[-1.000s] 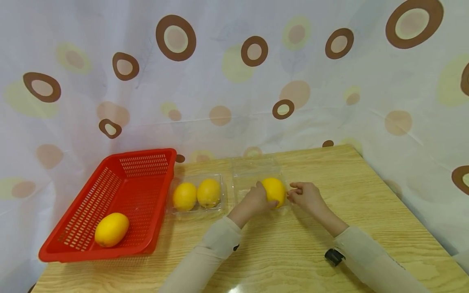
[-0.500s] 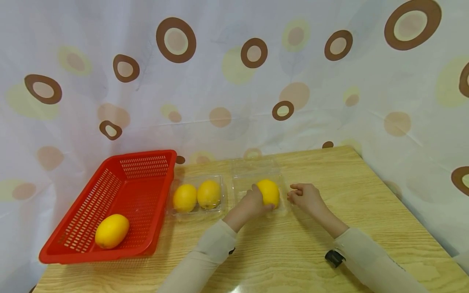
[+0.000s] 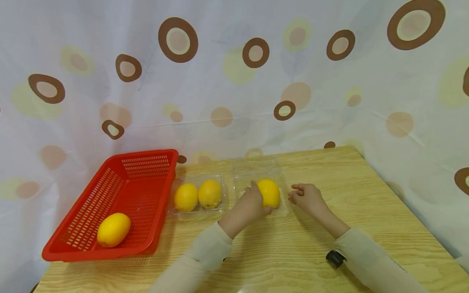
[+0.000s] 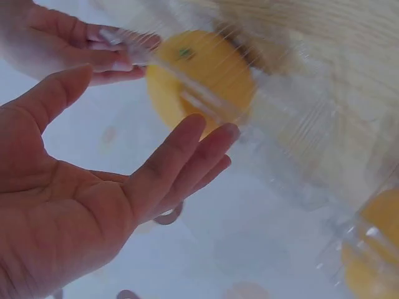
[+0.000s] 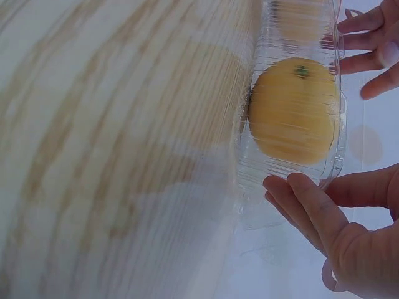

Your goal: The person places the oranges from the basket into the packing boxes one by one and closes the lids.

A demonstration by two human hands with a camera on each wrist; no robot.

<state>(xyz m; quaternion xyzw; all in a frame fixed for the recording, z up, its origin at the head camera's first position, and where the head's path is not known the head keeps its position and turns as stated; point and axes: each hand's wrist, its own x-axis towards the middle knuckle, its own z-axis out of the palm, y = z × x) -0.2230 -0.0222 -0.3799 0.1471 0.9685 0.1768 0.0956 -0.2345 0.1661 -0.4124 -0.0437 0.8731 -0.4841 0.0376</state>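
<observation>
Cream-sleeved left hand (image 3: pixel 249 205) spread beside a yellow fruit (image 3: pixel 270 193), contact unclear, right hand (image 3: pixel 307 198) pinching the rim of the clear container (image 3: pixel 240 183) holding it, two fruits (image 3: pixel 210 194) leftward in a second container (image 3: pixel 194 179), another fruit (image 3: pixel 114 230) in a red basket (image 3: pixel 144 195).

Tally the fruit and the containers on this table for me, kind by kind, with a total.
Oranges: 4
Clear plastic boxes: 2
Red plastic basket: 1
Total: 7
</observation>
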